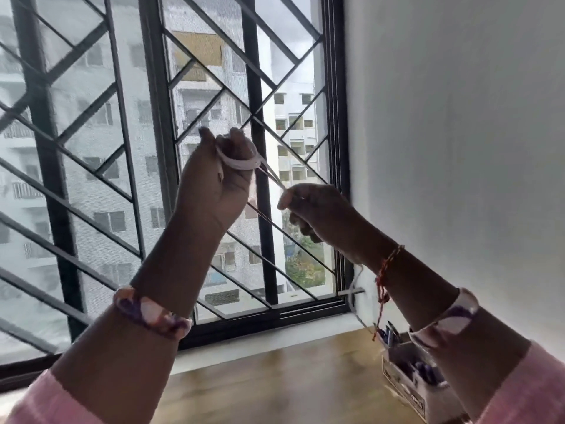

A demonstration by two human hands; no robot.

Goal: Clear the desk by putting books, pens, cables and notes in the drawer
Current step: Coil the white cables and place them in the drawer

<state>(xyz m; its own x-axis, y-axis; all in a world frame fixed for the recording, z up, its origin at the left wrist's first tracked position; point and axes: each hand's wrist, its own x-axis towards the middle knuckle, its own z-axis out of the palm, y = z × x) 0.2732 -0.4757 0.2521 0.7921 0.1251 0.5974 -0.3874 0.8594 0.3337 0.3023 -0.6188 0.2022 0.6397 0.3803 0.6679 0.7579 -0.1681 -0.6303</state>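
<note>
Both my hands are raised in front of the window. My left hand (pixel 218 179) holds a white cable (pixel 241 163), which lies in loops around its curled fingers. A stretch of the cable runs down and right to my right hand (pixel 315 211), which pinches it between fingertips. More of the cable hangs below my right wrist, near the window's lower right corner. The wooden desk (pixel 275 381) lies below my arms. No drawer is in view.
A white box holding several blue pens (pixel 406 365) stands on the desk at the right, against the white wall (pixel 458 148). A barred window with a dark frame (pixel 339 148) fills the left and centre.
</note>
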